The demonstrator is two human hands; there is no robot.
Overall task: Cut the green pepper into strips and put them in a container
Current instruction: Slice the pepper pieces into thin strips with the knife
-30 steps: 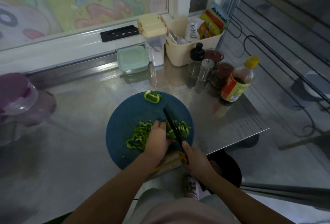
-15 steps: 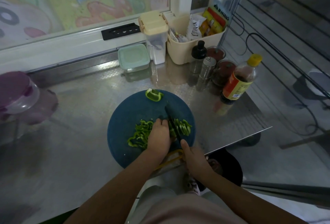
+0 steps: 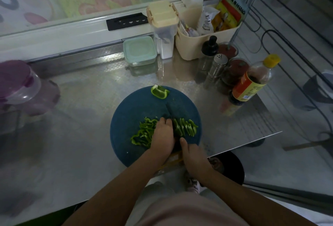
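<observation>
I count strips (image 3: 144, 133) piled on board (image 3: 126, 146), left hand (image 3: 163, 135) curled over hidden pepper, right hand (image 3: 193, 157) gripping knife (image 3: 170, 111), chunk (image 3: 159, 92) uncut, container (image 3: 139, 50) lidded.

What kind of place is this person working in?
Probably a small home kitchen: a steel counter, a cutting board where a knife slices pepper, and a sauce bottle, shaker and seasoning packets at the back.
</observation>
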